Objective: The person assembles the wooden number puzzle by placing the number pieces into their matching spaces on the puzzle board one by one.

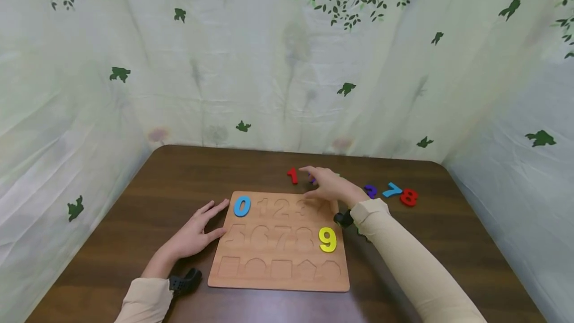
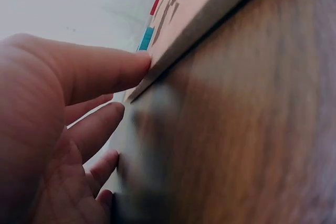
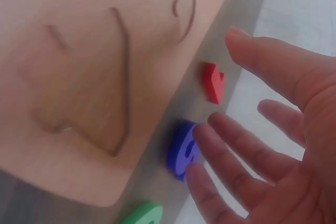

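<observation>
Head view showed me the right hand [image 1: 332,186], grip spread and empty, right of frame centre by the purple numeral [image 3: 181,153], which I judged a low fingertip could skid, while the left hand [image 1: 194,234], spread and empty too, could nudge the board [image 1: 278,284] by pressing its edge.

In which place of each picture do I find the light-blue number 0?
Head: the light-blue 0 lies at the wooden board's upper left.
Left wrist: apparently the blue edge just above the thumb's tip.
Right wrist: not in it.
Shared landmark: the wooden board.
</observation>
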Tool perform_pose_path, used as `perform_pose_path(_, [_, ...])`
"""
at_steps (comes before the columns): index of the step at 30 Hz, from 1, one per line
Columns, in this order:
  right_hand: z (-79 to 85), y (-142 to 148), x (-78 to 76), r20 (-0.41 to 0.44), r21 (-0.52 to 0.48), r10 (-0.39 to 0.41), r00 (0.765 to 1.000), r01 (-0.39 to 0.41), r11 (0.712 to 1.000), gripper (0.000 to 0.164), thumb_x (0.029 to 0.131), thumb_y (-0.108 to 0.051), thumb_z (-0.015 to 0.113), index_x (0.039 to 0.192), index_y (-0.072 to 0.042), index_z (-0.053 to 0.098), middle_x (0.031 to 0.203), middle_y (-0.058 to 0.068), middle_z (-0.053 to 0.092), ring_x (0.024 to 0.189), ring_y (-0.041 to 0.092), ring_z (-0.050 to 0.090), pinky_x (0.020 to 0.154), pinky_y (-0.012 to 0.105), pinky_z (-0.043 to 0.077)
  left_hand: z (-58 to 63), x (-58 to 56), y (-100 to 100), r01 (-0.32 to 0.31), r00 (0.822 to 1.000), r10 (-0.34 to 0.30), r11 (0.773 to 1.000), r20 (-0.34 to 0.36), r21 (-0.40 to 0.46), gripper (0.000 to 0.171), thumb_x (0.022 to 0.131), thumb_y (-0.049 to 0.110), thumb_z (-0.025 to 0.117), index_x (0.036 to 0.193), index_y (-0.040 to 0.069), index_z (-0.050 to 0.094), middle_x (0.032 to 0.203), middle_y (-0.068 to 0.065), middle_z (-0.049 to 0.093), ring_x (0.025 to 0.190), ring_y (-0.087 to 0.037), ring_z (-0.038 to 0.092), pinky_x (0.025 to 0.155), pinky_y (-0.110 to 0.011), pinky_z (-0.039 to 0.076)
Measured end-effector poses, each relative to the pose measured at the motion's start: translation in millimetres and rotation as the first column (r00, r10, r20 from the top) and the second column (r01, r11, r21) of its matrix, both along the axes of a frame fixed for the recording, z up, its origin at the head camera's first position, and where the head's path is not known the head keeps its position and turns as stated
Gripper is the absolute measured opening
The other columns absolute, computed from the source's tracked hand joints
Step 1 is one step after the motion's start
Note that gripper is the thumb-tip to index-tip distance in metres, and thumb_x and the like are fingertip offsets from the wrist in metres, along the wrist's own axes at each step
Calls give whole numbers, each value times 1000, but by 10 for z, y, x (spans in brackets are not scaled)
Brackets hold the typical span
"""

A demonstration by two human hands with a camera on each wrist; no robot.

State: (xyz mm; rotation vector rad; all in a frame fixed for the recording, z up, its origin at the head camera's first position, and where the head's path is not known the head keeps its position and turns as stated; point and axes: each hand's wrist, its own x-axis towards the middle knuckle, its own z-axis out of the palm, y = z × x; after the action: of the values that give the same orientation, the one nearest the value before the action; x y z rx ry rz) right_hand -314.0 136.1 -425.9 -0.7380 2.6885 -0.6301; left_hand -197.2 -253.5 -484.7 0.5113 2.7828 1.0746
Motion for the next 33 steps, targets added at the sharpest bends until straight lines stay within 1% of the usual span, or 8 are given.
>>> perform_pose_path(6, [-26, -176, -104, 48, -29, 16, 999, -15, 999, 83, 93, -22, 87, 164, -11, 44, 137, 15, 69, 126, 31, 67, 109, 47, 58, -11, 45, 2, 8, 1000, -8, 1000, 7, 3, 71, 105, 30, 70, 167, 12, 40, 174, -26, 31, 161, -57, 14, 117, -88, 22])
perform_pose_path(8, [-43, -231, -142, 63, -33, 20, 998, -18, 999, 83, 92, -20, 88, 163, -11, 45, 135, 15, 69, 124, 30, 67, 108, 46, 58, -21, 45, 1, 10, 1000, -10, 1000, 0, 8, 69, 105, 30, 69, 166, 11, 42, 173, -24, 34, 162, -57, 13, 118, -88, 15])
perform_pose_path(12, [-90, -313, -206, 102, -32, 11, 995, -8, 999, 81, 92, -16, 88, 162, -11, 47, 134, 14, 68, 121, 29, 67, 107, 43, 58, -30, 48, -5, 17, 1000, -17, 1000, -6, 19, 67, 105, 29, 69, 165, 10, 44, 172, -23, 37, 162, -56, 13, 121, -86, 8])
perform_pose_path(15, [-129, -344, -254, 117, -31, -8, 993, 12, 999, 79, 92, -14, 87, 161, -13, 49, 132, 13, 68, 120, 27, 67, 105, 41, 59, -26, 48, -10, 19, 1000, -19, 1000, -12, 22, 67, 104, 28, 71, 164, 10, 46, 172, -21, 39, 162, -55, 13, 122, -85, 8])
perform_pose_path(18, [-165, -354, -310, 124, -46, -23, 992, 29, 999, 76, 93, -13, 86, 160, -14, 51, 124, 10, 69, 112, 23, 66, 99, 37, 59, -24, 43, -19, 15, 1000, -15, 1000, -17, 25, 66, 103, 26, 72, 163, 10, 48, 171, -20, 41, 162, -55, 14, 124, -83, 8])
perform_pose_path(22, [-222, -334, -376, 148, -80, -42, 988, 54, 995, 72, 93, -14, 86, 157, -13, 54, 110, 7, 68, 99, 19, 61, 87, 31, 54, -23, 43, -17, 17, 1000, -16, 1000, -20, 23, 66, 103, 25, 73, 162, 9, 49, 170, -20, 42, 162, -54, 15, 125, -81, 7])
perform_pose_path(26, [-259, -334, -427, 162, -106, -58, 985, 76, 991, 70, 92, -13, 86, 156, -13, 57, 100, 3, 65, 90, 17, 56, 80, 27, 49, -21, 47, -20, 19, 999, -18, 1000, -27, 20, 65, 102, 25, 73, 161, 9, 50, 170, -20, 43, 162, -54, 16, 125, -81, 7])
perform_pose_path(33, [-256, -358, -453, 160, -118, -88, 983, 108, 987, 68, 91, -11, 86, 153, -12, 57, 100, 4, 64, 90, 18, 58, 81, 28, 50, -30, 41, -24, 21, 999, -20, 1000, -35, 15, 65, 103, 26, 73, 161, 9, 50, 170, -19, 44, 162, -54, 16, 126, -80, 8])
